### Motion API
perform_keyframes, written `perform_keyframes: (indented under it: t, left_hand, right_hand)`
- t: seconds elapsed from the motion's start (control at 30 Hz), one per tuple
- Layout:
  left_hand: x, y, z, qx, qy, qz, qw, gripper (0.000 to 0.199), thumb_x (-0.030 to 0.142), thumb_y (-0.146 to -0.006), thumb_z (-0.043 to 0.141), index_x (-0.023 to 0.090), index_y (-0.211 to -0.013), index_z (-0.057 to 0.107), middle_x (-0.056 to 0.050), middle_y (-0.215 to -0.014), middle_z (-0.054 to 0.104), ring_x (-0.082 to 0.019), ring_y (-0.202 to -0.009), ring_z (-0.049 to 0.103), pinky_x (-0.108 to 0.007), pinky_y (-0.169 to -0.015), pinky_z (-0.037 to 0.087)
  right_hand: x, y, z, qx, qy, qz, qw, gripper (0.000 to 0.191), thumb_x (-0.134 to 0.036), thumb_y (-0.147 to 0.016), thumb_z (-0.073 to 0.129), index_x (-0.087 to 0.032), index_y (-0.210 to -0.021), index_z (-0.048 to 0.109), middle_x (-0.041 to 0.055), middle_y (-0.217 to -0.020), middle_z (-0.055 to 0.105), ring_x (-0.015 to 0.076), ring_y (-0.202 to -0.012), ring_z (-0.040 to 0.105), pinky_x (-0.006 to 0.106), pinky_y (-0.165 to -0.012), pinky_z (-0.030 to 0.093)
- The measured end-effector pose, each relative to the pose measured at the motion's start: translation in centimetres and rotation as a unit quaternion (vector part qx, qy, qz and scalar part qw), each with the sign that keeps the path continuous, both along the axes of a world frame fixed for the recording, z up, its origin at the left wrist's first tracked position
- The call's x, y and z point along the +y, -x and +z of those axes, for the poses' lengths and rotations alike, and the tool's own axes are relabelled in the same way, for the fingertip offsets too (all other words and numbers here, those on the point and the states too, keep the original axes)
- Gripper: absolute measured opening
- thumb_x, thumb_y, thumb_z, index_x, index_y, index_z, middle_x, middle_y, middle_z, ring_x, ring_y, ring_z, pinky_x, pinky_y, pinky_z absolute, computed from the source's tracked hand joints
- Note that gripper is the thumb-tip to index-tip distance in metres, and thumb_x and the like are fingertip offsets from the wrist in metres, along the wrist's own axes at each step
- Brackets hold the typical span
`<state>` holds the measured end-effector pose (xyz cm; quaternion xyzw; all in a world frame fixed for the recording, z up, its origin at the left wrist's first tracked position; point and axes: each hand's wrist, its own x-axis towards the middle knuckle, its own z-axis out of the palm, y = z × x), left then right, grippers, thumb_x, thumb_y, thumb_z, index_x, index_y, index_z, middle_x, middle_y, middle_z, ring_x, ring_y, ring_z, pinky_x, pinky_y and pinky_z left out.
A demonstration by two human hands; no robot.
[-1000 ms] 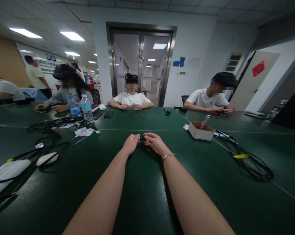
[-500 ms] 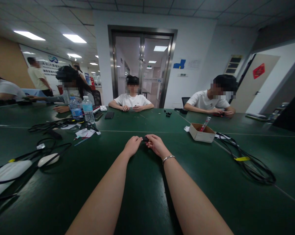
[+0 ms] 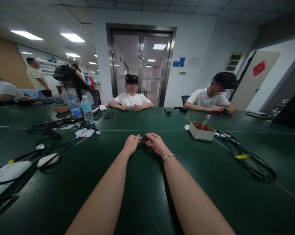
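Over the green table [image 3: 142, 182], my two hands meet in front of me at a small black piece with a silver end [image 3: 145, 138]. Its exact kind is too small to make out. My left hand [image 3: 131, 145] is closed, pinching the silver end between thumb and finger. From the other side, the closed fingers of my right hand [image 3: 156, 143] grip the black part and hide some of it. A silver bangle [image 3: 169, 158] circles my right wrist.
To the right stand an open cardboard box [image 3: 201, 133] with a red-and-clear tube in it and a coiled black cable [image 3: 255, 169]. Bottles [image 3: 87, 110], a phone [image 3: 109, 115], papers [image 3: 84, 132], a white mouse [image 3: 48, 160] and cables lie leftward. Several people sit around the table.
A silver section now shows between my hands, where only black showed before. My left hand has shifted slightly left, and the gap between my fingertips is a little wider.
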<state>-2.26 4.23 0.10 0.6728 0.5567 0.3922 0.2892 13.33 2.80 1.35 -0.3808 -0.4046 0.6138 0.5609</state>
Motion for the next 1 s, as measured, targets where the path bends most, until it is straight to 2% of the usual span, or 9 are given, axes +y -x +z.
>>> perform_keyframes:
  t: [0.1,0.27,0.37,0.5,0.63,0.77,0.83,0.9,1.0]
  left_hand:
    - [-0.06,0.02,0.02,-0.024,-0.01,-0.001,1.0,0.037,0.044,-0.085,0.04,0.017,-0.07,0.06,-0.005,-0.085,0.057,-0.018,-0.078,0.054,-0.029,-0.073,0.039]
    - [-0.47,-0.12,0.22,0.012,-0.016,-0.014,1.0,0.047,0.049,-0.087,0.035,0.017,-0.062,0.058,-0.005,-0.077,0.056,-0.019,-0.077,0.053,-0.03,-0.076,0.039]
    - [-0.56,-0.18,0.21,0.01,-0.037,-0.026,0.999,0.04,0.047,-0.085,0.041,0.017,-0.069,0.061,-0.005,-0.082,0.057,-0.019,-0.084,0.053,-0.029,-0.078,0.039]
    - [-0.33,-0.17,-0.13,-0.004,-0.015,-0.018,1.0,0.052,0.053,-0.088,0.03,0.016,-0.07,0.061,-0.006,-0.085,0.058,-0.019,-0.08,0.054,-0.03,-0.077,0.04]
    - [-0.04,-0.25,-0.4,-0.015,-0.012,-0.011,1.0,0.043,0.05,-0.087,0.036,0.017,-0.085,0.063,-0.007,-0.097,0.058,-0.019,-0.084,0.056,-0.03,-0.078,0.041]
    - [-0.01,-0.36,-0.48,0.01,0.002,-0.008,1.0,0.053,0.054,-0.089,0.028,0.017,-0.075,0.063,-0.007,-0.087,0.059,-0.02,-0.081,0.056,-0.031,-0.078,0.042]
    - [-0.04,-0.36,-0.53,0.015,-0.015,-0.005,1.0,0.046,0.052,-0.088,0.035,0.017,-0.077,0.063,-0.008,-0.091,0.058,-0.02,-0.084,0.056,-0.031,-0.08,0.042]
    - [-0.08,-0.32,-0.56,-0.007,-0.02,0.001,1.0,0.04,0.052,-0.086,0.041,0.018,-0.087,0.064,-0.008,-0.099,0.057,-0.019,-0.087,0.057,-0.03,-0.08,0.042]
    - [-0.15,-0.28,-0.47,-0.01,-0.006,-0.013,1.0,0.05,0.055,-0.087,0.034,0.016,-0.083,0.065,-0.009,-0.098,0.057,-0.02,-0.086,0.057,-0.032,-0.081,0.042]
  right_hand:
    - [-0.07,0.02,0.05,-0.002,0.001,0.005,1.0,0.005,-0.013,-0.084,0.061,-0.013,-0.08,0.058,0.0035,-0.059,0.061,0.0099,-0.045,0.056,0.015,-0.039,0.046]
    - [-0.07,-0.04,0.01,0.001,-0.001,0.008,1.0,0.006,-0.013,-0.083,0.062,-0.013,-0.079,0.058,0.0033,-0.06,0.06,0.01,-0.046,0.057,0.015,-0.04,0.046]
    - [-0.02,-0.13,-0.03,0.01,-0.005,0.016,1.0,0.006,-0.014,-0.083,0.062,-0.013,-0.08,0.058,0.0038,-0.062,0.061,0.0104,-0.048,0.058,0.016,-0.041,0.047]
    - [0.02,-0.18,-0.01,-0.001,-0.004,0.034,0.999,0.005,-0.015,-0.085,0.061,-0.013,-0.081,0.059,0.004,-0.06,0.06,0.01,-0.047,0.057,0.015,-0.04,0.046]
    - [0.1,-0.13,-0.06,0.006,-0.005,0.024,1.0,0.004,-0.014,-0.085,0.06,-0.013,-0.081,0.059,0.0031,-0.059,0.06,0.0101,-0.047,0.057,0.015,-0.041,0.046]
    - [0.16,-0.11,-0.15,0.0,-0.008,0.028,1.0,0.004,-0.014,-0.083,0.063,-0.013,-0.081,0.06,0.0023,-0.06,0.06,0.0092,-0.045,0.056,0.015,-0.039,0.045]
    - [0.13,-0.11,-0.14,0.002,-0.008,0.023,1.0,0.004,-0.013,-0.083,0.061,-0.013,-0.08,0.059,0.0021,-0.061,0.06,0.0091,-0.046,0.056,0.015,-0.039,0.045]
    - [0.08,-0.12,-0.11,0.007,-0.008,0.018,1.0,0.004,-0.013,-0.084,0.06,-0.014,-0.08,0.059,0.002,-0.061,0.06,0.0093,-0.046,0.057,0.015,-0.04,0.046]
    - [0.02,-0.11,-0.07,0.007,-0.008,0.019,1.0,0.005,-0.013,-0.084,0.061,-0.013,-0.079,0.06,0.0018,-0.06,0.06,0.0091,-0.046,0.057,0.015,-0.04,0.046]
